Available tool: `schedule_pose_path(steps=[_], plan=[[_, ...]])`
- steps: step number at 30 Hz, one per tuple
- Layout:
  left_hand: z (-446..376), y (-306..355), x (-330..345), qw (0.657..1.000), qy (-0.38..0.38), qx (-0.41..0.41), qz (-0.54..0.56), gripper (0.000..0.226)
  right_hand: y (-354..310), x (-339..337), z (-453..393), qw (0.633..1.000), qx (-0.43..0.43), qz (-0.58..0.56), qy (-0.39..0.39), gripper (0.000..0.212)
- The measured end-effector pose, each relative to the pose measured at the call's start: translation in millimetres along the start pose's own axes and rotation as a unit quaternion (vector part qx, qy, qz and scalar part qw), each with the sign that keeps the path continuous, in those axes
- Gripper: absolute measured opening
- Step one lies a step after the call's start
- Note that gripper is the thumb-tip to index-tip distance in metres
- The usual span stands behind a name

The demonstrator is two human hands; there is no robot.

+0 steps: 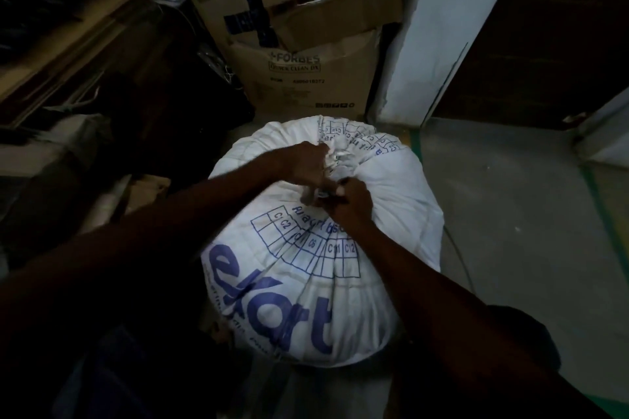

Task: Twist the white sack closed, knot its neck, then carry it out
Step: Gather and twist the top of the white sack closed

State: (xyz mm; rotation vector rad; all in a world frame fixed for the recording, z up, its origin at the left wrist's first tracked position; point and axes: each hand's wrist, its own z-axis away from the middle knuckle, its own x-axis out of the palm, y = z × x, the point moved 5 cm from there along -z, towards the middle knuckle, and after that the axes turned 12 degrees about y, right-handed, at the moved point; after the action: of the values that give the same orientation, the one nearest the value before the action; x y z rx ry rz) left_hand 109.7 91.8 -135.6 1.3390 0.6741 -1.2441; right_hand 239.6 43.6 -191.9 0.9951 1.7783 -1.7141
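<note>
A full white sack (pixel 391 207) with blue lettering and a printed grid stands on the floor in front of me. Its top is gathered into a bunched neck (pixel 337 155) at the centre. My left hand (pixel 308 165) grips the neck from the left, fingers closed on the fabric. Just below it, my right hand (pixel 352 202) is closed on the loose end of the neck. Both forearms reach in from the bottom of the view. The fabric radiates in tight folds from the neck.
Stacked cardboard boxes (pixel 306 78) stand right behind the sack. Dark clutter and boards (pixel 68 61) fill the left side. A pale wall corner (pixel 425 44) and a dark doorway (pixel 544 44) lie at the right, with grey floor (pixel 510 214) beside the sack.
</note>
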Motion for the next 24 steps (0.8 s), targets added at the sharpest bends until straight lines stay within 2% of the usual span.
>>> schedule_pose_path(steps=[2, 4, 5, 7, 9, 10, 11, 13, 14, 15, 17, 19, 21, 24], plan=[[9.4, -8.9, -6.5, 0.993, -0.102, 0.063, -0.011, 0.140, -1.0, -4.3, 0.2, 1.000, -0.009, -0.003, 0.001, 0.048], [15.7, -19.7, -13.1, 0.978, -0.149, 0.123, -0.083, 0.161, -1.5, -4.2, -1.3, 1.000, -0.005, -0.015, -0.006, 0.053], [13.8, -24.0, -18.0, 0.971, -0.143, 0.143, -0.128, 0.166, -1.7, -1.9, -1.1, 1.000, -0.013, -0.015, -0.016, 0.057], [5.9, -19.0, -30.8, 0.950, -0.049, 0.212, -0.226, 0.173, 0.5, 2.1, -1.3, 0.999, -0.018, -0.010, -0.037, 0.065], [0.6, 1.7, -35.9, 0.899, 0.074, 0.311, -0.300, 0.167, 0.4, 2.6, -5.5, 0.999, -0.029, -0.019, -0.042, 0.072], [-1.4, 12.7, -33.7, 0.879, 0.099, 0.353, -0.305, 0.159, -2.7, 2.2, -7.5, 0.997, -0.043, -0.011, -0.055, 0.072], [-2.6, 22.8, -27.8, 0.870, 0.093, 0.382, -0.296, 0.144, -4.6, 4.4, -8.6, 0.995, -0.058, 0.007, -0.083, 0.068], [-7.9, 37.7, -8.7, 0.876, 0.051, 0.395, -0.271, 0.099, -6.5, 8.4, -9.5, 0.987, -0.084, 0.029, -0.134, 0.069], [-11.9, 41.7, 0.0, 0.884, 0.052, 0.383, -0.262, 0.080, -6.8, 7.3, -10.8, 0.988, -0.086, 0.012, -0.128, 0.074], [-16.9, 42.2, 4.0, 0.892, 0.071, 0.368, -0.252, 0.070, -4.0, 6.0, -13.4, 0.991, -0.081, -0.013, -0.104, 0.078], [-22.0, 35.6, 0.2, 0.903, 0.122, 0.350, -0.215, 0.072, 9.3, 5.1, -17.8, 0.995, -0.067, -0.025, -0.065, 0.073], [-22.7, 21.8, -4.6, 0.902, 0.148, 0.375, -0.150, 0.079, 15.4, 10.4, -18.5, 0.994, -0.067, -0.013, -0.083, 0.058], [-17.4, 8.4, -6.0, 0.906, 0.104, 0.400, -0.092, 0.097, 18.6, 15.7, -19.3, 0.995, -0.054, -0.013, -0.086, 0.055], [-7.0, -2.0, -7.6, 0.896, 0.029, 0.429, -0.107, 0.138, 34.3, 32.8, -27.0, 0.995, -0.048, -0.032, -0.083, 0.078]])
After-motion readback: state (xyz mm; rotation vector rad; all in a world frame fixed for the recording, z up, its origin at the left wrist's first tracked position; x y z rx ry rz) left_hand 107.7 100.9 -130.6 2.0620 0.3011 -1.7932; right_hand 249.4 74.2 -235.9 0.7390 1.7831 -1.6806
